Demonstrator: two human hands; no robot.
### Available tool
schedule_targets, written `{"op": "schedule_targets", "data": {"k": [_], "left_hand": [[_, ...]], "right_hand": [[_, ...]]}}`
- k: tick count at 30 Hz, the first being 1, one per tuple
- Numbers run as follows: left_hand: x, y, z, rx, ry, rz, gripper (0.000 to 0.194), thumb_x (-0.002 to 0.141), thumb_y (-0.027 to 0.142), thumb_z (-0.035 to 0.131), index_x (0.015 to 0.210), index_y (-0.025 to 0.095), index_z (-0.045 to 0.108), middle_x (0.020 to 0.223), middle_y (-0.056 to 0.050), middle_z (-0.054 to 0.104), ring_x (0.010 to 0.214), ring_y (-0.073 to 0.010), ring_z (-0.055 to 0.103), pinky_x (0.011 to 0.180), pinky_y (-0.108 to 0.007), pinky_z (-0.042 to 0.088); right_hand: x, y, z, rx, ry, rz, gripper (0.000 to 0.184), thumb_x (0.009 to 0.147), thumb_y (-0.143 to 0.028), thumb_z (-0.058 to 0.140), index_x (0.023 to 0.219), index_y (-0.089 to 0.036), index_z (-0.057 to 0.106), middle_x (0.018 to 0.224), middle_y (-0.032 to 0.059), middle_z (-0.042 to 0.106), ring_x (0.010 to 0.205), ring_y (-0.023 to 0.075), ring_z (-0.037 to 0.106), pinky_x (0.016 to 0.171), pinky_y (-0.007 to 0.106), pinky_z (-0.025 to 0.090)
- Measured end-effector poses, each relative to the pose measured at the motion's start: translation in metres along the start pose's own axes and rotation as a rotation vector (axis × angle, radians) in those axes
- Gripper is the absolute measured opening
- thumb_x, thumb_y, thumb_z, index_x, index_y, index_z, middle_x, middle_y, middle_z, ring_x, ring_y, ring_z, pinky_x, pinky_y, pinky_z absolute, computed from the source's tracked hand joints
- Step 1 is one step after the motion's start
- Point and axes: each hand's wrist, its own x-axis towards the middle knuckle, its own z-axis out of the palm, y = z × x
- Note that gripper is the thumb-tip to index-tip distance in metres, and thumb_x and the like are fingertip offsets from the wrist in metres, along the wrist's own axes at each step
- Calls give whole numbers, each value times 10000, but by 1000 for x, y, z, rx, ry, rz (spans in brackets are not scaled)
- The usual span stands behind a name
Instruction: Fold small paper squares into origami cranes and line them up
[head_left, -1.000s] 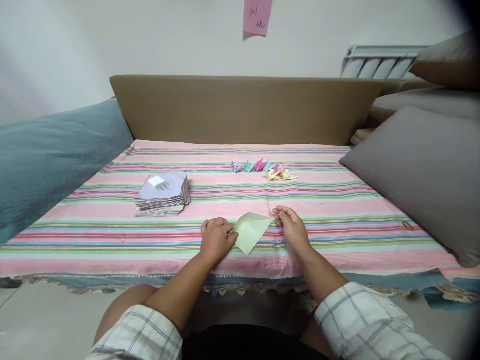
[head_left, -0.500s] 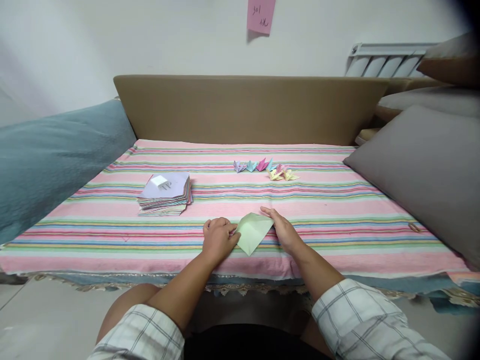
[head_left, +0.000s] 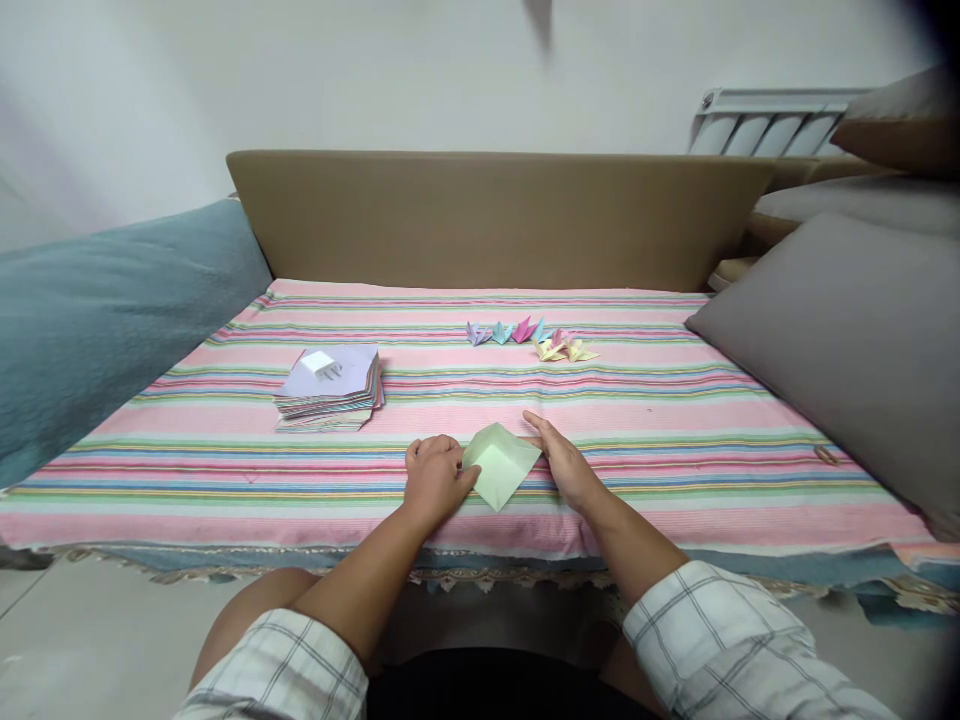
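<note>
A pale green square of folded paper (head_left: pixel 499 465) lies like a diamond on the striped cloth (head_left: pixel 675 420) near its front edge. My left hand (head_left: pixel 435 480) is curled, with its fingertips pressing on the paper's left corner. Along the paper's right edge my right hand (head_left: pixel 562 462) lies with its fingers stretched out flat. Both forearms come up from checked sleeves at the bottom of the view.
A stack of coloured paper squares (head_left: pixel 330 390) with a small white plug (head_left: pixel 318 363) on top lies to the left. Several small folded paper cranes (head_left: pixel 529 338) sit further back. A teal cushion (head_left: pixel 97 320) is at left, grey pillows (head_left: pixel 847 340) at right, a tan backrest (head_left: pixel 495 215) behind.
My right hand let go its pinch on the paper's right corner and now lies flat along that edge. The paper's right corner has drawn in slightly. My left hand has stayed in place.
</note>
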Motion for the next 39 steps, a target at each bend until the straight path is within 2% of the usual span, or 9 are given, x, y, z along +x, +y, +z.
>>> {"op": "schedule_targets", "data": {"k": [9, 15, 22, 30, 36, 39], "left_hand": [[0, 2, -1, 2, -13, -8, 205, 748, 363, 573, 623, 203, 595, 846, -9, 568, 902, -200, 491, 954, -434, 240], [0, 4, -3, -4, -20, -8, 168, 743, 354, 580, 647, 219, 607, 839, -2, 559, 899, -197, 483, 946, -427, 245], [0, 3, -4, -7, -12, 1, 143, 741, 350, 585, 675, 232, 633, 840, 1, 562, 906, -201, 491, 939, -428, 246], [0, 4, -3, -14, -25, -14, 111, 754, 330, 583, 797, 284, 675, 835, 0, 562, 913, -197, 484, 948, -416, 234], [-1, 3, -3, -24, -17, 1, 176, 759, 323, 575, 904, 330, 674, 844, 1, 559, 916, -201, 484, 956, -428, 220], [-1, 3, -2, -33, 2, 12, 278, 756, 311, 584, 1026, 349, 638, 864, 0, 562, 929, -205, 488, 970, -437, 204]], "right_hand": [[-7, -5, 2, -82, -80, -64, 621, 864, -599, 313, 1360, -229, 366, 1029, 38, 689, 1081, 224, 566, 1024, 412, 305], [-6, 2, 1, -95, -150, -97, 619, 867, -604, 295, 1373, -249, 330, 1028, 40, 686, 1054, 209, 583, 960, 403, 388], [-4, 9, -1, -158, -153, -114, 587, 883, -573, 298, 1354, -227, 363, 1007, 56, 691, 1071, 202, 570, 1001, 425, 350], [-4, 11, -1, -245, -144, -151, 526, 888, -546, 320, 1315, -258, 424, 1004, 38, 692, 1063, 205, 581, 1014, 436, 346], [-3, 14, 0, -232, -166, -157, 530, 880, -553, 329, 1309, -259, 431, 996, 35, 695, 1011, 203, 607, 963, 413, 407], [-3, 14, 0, -220, -167, -158, 531, 873, -556, 344, 1295, -251, 450, 993, 40, 695, 992, 207, 613, 938, 408, 427]]}}
